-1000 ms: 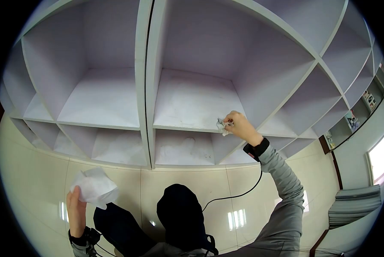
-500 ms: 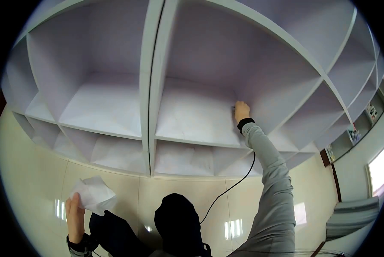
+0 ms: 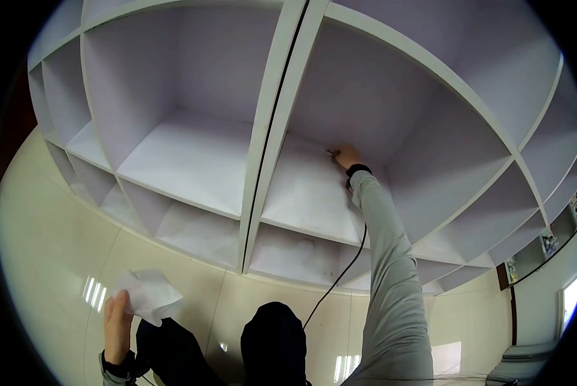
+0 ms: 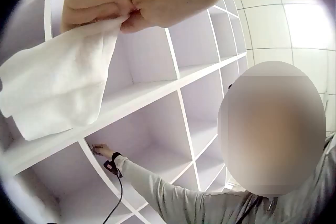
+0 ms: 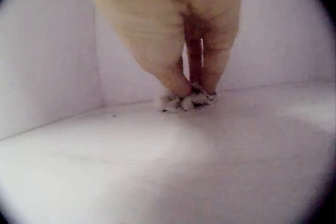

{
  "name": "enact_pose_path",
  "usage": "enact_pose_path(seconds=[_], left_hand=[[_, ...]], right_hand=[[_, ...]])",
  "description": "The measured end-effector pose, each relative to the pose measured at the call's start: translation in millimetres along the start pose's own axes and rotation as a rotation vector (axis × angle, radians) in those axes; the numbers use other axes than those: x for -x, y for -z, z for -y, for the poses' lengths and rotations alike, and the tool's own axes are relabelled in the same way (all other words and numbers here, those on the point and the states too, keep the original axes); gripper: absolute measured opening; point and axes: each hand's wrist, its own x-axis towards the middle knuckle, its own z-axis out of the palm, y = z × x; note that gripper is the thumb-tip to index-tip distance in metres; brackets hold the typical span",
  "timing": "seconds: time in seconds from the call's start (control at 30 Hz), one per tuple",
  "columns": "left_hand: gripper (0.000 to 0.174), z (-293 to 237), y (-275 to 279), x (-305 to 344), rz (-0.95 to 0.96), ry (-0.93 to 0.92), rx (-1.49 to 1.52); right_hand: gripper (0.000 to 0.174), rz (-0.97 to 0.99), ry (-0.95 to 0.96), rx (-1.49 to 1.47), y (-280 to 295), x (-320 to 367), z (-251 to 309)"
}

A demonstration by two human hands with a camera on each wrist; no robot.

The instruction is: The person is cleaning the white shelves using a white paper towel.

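Deep inside a white shelf compartment, my right hand [image 3: 347, 156] pinches a crumpled, dirty wad of tissue [image 5: 189, 101]. In the right wrist view the fingertips press that wad onto the shelf board [image 5: 157, 161], close to the back wall. A dark speck and faint streaks show on the board. My left hand [image 3: 117, 327] stays low at the left, over the floor, and pinches a white sheet of tissue [image 3: 148, 296] between thumb and fingers. The sheet hangs loosely folded from the left fingers in the left wrist view [image 4: 63, 82].
An upright divider [image 3: 272, 135] parts this compartment from the left one. Below lies a lower row with a smudged board [image 3: 295, 254]. A black cable [image 3: 333, 276] runs down from the right wrist. Dark-clothed knees [image 3: 272, 341] are close beneath, over the tiled floor [image 3: 57, 244].
My right hand has gone from the compartment's front edge to its right side, then leftward along the back with the wad. The head view has shifted. The left hand still holds its tissue.
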Motion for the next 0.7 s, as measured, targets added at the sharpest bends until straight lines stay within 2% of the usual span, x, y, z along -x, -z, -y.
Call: enact_pose_path(seconds=[0.03,0.1,0.13,0.17,0.2,0.23,0.3,0.4,0.5,0.57,0.6,0.7], left_hand=[[0.036,-0.4,1.9,-0.1,-0.003,0.003,-0.002],[0.036,2.8,4.5,-0.7,0.032,-0.004,-0.005],[0.036,7.8,8.8,-1.8,0.035,0.006,-0.007],[0.036,15.2,15.0,-4.7,0.016,0.015,0.004],[0.036,19.6,18.9,-6.1,0.001,0.027,0.015],[0.036,17.5,16.2,-7.1,0.012,0.036,0.012],[0.037,10.3,4.5,-11.8,0.11,0.049,0.009],[0.037,18.2,-1.6,-19.5,0.112,0.059,0.026],[0.037,14.9,-13.5,-25.1,0.2,0.059,0.04],[0.037,15.7,-16.9,-29.2,0.234,0.063,0.055],[0.037,16.3,-17.2,-30.6,0.268,0.064,0.06],[0.037,22.2,-18.2,-35.2,0.239,0.085,0.086]], right_hand=[[0.019,0.004,0.001,-0.002,-4.9,-0.8,12.0],[0.022,-0.047,0.156,-0.239,-12.3,-0.9,30.1],[0.022,-0.04,0.148,-0.238,-12.7,4.1,39.4],[0.025,0.027,0.261,-0.296,-8.7,11.4,50.1],[0.028,0.093,0.368,-0.354,-5.3,21.9,58.2],[0.028,0.096,0.353,-0.355,-5.9,33.1,63.8],[0.031,0.144,0.516,-0.527,-8.0,56.0,75.6],[0.032,0.161,0.587,-0.6,10.1,125.3,101.8],[0.033,0.201,0.57,-0.704,19.8,177.1,93.7],[0.033,0.318,0.413,-0.707,38.7,213.7,86.3],[0.032,0.263,0.491,-0.679,37.3,224.5,73.6],[0.03,0.137,0.376,-0.637,46.1,255.6,28.9]])
